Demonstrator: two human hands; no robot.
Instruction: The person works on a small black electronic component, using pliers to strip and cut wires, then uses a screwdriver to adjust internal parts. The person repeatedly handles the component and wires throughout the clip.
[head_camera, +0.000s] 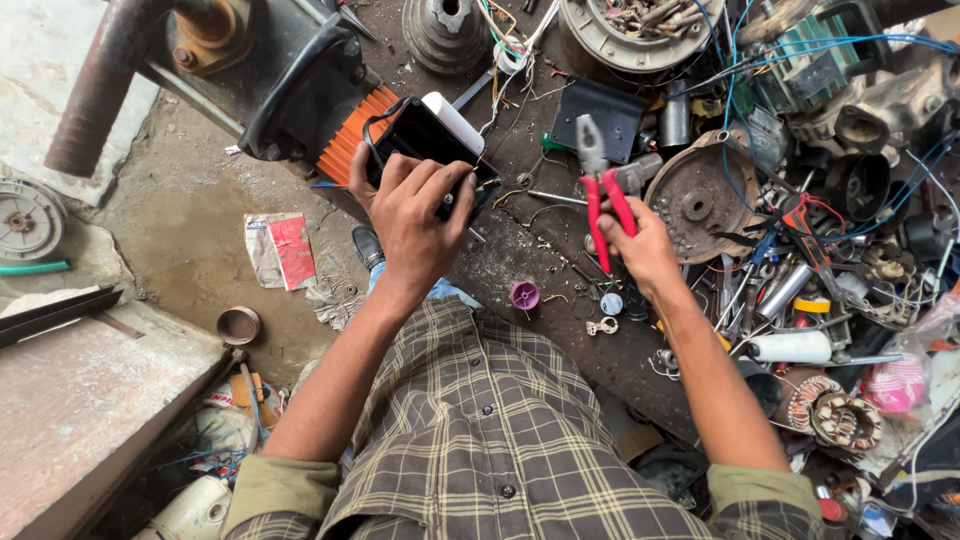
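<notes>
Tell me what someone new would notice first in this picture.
The red-handled pliers stand out first, held up in the right hand over a dark workbench strewn with motor parts and wires. To their left, the left hand grips a black boxy device, beside an orange ribbed part.

A purple cap lies near a rusty round cover (blue wires above).

Both forearms reach forward with sleeves rolled to the elbows, the left hand palm-down with fingers curled in a grip, the right hand closed in a fist, knuckles turned outward.
</notes>
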